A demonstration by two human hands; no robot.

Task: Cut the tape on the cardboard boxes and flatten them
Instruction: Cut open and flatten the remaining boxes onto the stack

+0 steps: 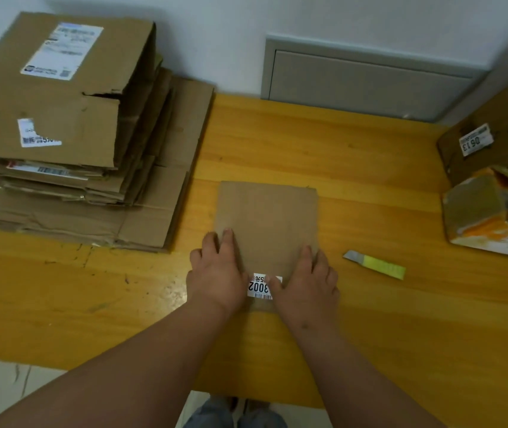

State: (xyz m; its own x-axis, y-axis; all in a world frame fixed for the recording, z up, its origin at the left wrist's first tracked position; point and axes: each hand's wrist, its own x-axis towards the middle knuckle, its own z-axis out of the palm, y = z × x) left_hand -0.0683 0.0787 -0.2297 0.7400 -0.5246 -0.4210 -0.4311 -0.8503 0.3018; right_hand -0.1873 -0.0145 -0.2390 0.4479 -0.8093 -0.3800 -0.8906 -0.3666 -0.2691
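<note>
A small flattened cardboard box with a white barcode label lies flat in the middle of the yellow wooden table. My left hand presses on its near left corner with straight fingers. My right hand presses on its near right corner the same way, thumb across the label. A yellow box cutter with its blade out lies on the table just right of my right hand, held by neither hand.
A tall stack of flattened cardboard boxes fills the table's left side. At the right edge stand a brown box with a label and a torn orange-and-white box. A grey wall panel is behind the table.
</note>
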